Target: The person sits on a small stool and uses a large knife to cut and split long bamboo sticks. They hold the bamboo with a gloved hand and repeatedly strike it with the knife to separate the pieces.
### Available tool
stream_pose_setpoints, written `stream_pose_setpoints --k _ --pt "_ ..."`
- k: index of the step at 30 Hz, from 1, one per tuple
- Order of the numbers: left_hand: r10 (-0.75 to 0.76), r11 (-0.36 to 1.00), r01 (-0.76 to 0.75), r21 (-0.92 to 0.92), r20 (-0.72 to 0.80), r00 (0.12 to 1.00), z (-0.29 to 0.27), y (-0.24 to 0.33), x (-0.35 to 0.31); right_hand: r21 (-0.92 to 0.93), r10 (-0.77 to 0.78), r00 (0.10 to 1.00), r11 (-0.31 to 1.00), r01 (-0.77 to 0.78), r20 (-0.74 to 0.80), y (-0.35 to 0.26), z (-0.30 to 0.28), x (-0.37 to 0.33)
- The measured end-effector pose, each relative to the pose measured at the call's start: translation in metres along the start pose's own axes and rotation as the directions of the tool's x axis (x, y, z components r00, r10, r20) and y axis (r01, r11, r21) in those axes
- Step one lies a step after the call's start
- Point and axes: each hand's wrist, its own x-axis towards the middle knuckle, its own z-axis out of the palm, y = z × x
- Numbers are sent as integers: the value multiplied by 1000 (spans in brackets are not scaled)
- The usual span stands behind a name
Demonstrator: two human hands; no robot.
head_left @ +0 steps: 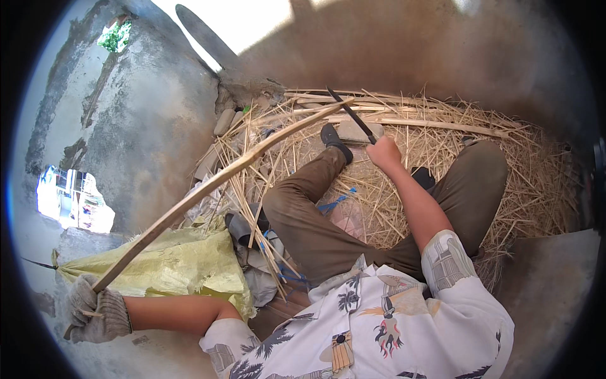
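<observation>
My left hand (91, 309), in a grey knit glove, grips the near end of a long bent bamboo strip (208, 184) at the lower left. The strip arcs up and right to a tip near the top centre. My right hand (385, 153), bare, is closed around the handle of a dark long-bladed knife (350, 112). The blade crosses the far end of the bamboo strip. I sit with my legs in brown trousers (315, 215) stretched over a pile of thin bamboo slivers (442, 139).
A yellow-green woven sack (177, 265) lies by my left knee. Grey cloth and blue cord (334, 203) sit among the slivers. A flat grey stone (356, 131) lies past my dark shoe (334, 142). A weathered concrete wall (139, 114) with gaps stands on the left.
</observation>
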Motion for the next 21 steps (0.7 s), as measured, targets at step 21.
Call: stream_pose_setpoints --k 21 --pt "182 982 -170 82 -183 966 -33 68 -23 787 505 784 286 -547 362 73 30 64"
